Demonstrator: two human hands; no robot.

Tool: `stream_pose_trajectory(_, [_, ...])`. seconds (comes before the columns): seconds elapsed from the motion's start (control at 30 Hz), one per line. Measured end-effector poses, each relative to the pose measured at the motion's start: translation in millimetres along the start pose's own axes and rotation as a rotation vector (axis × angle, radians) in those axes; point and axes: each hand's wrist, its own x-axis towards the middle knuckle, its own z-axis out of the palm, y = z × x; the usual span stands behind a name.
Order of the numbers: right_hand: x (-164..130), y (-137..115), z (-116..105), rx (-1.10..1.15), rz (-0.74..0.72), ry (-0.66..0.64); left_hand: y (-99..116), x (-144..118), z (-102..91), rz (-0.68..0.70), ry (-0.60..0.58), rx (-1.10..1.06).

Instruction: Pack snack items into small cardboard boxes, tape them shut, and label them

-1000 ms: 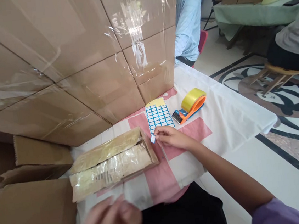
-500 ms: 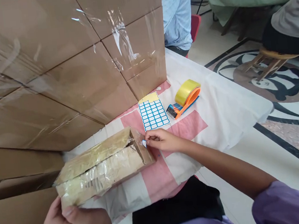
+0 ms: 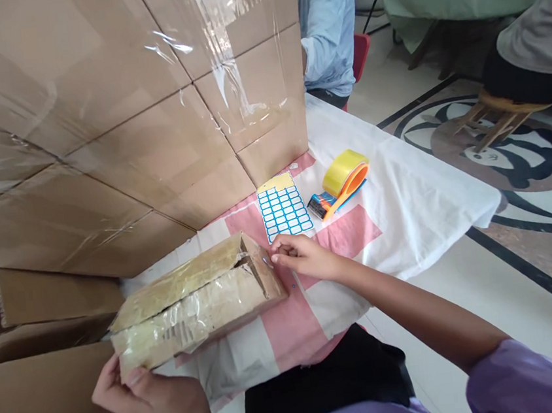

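Observation:
A small, worn cardboard box [image 3: 192, 301], taped along its top, lies on the cloth-covered table. My left hand [image 3: 152, 393] grips its near left corner between thumb and fingers. At the box's far right end sits a small white label [image 3: 266, 260] with a blue edge, seen almost edge-on. Just beside that end is my right hand [image 3: 298, 255], its fingers curled closed, with nothing visible in them. Behind it lies a sheet of blue-bordered labels [image 3: 284, 212] with a yellow backing strip where labels are gone. An orange tape dispenser [image 3: 345, 186] with yellowish tape stands to the right.
A wall of taped cardboard cartons [image 3: 149, 128] rises along the table's back. An open carton [image 3: 44, 395] stands at the left. The white and pink tablecloth [image 3: 405, 219] hangs over the right edge. A person in a light blue shirt [image 3: 331, 30] sits beyond the cartons.
My right hand has drawn slightly away from the label, which stays on the box end. My left hand and the box's near end have shifted slightly right in view.

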Motion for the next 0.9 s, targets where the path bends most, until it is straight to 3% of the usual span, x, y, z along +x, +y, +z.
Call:
stream_pose_trajectory(0.07, [-2,-3,0,0.053,-0.014,-0.022,0,0,-0.2,-0.008,-0.010,-0.010])
stream_pose_trajectory(0.2, [-7,-5,0,0.019,-0.049,0.063,0,0,-1.0,-0.060,-0.019,-0.045])
stream_pose_trajectory(0.37, [-15,-4,1,-0.089,-0.116,-0.038,1,3,0.6,-0.159,-0.033,-0.114])
stream_pose_trajectory(0.53, [-27,-10,21,-0.071,-0.134,0.190,-2,2,0.4,-0.233,-0.062,-0.090])
stream_pose_trajectory(0.73, [-61,-11,49,-0.062,-0.107,0.360,-6,2,-1.3,-0.222,-0.099,-0.095])
stream_pose_trajectory(0.8, [-66,-10,52,-0.123,-0.123,0.306,-8,3,-0.6,-0.251,-0.093,-0.131])
stream_pose_trajectory(0.9, [-61,-13,48,-0.269,-0.155,0.068,-13,6,0.2,-0.303,-0.081,-0.214])
